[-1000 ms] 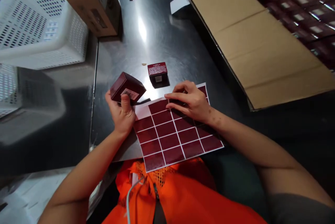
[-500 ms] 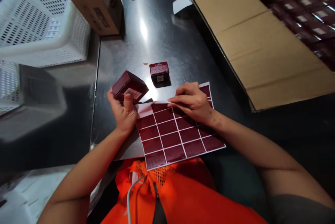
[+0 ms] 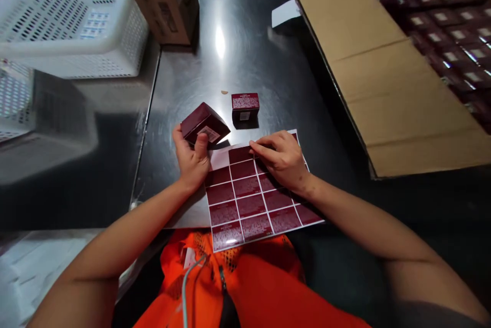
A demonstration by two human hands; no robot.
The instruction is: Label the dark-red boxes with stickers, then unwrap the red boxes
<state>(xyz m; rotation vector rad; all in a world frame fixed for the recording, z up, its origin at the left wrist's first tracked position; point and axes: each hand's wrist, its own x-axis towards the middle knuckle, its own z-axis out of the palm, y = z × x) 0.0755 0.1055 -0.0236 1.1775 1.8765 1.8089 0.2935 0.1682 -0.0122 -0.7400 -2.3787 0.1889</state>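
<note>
Steel table (image 3: 245, 62), dark and glaring under an overhead light. Far left of the hands, a white perforated basket (image 3: 72, 16); next to it, beyond the left hand, a brown carton (image 3: 164, 0). Left hand (image 3: 192, 159) is clamped on a small maroon box (image 3: 203, 123), tilted, thumb pressed on its pale label, lifted clear of the table. Just beyond both hands a second maroon box (image 3: 245, 105) stands alone. Right hand (image 3: 284, 159) rests on the top row of the sticker sheet (image 3: 253, 195), fingertips pinched at one sticker's edge; whether a sticker is lifted cannot be told. Well right of it, a flattened cardboard flap (image 3: 383, 77) and rows of packed boxes (image 3: 448, 21). Risks, as judged: the sheet overhangs the table edge toward the orange vest (image 3: 245, 287) and could slide while being picked at; a peeled sticker may curl, tear or stick to the fingers; a tilted box invites a crooked label.
</note>
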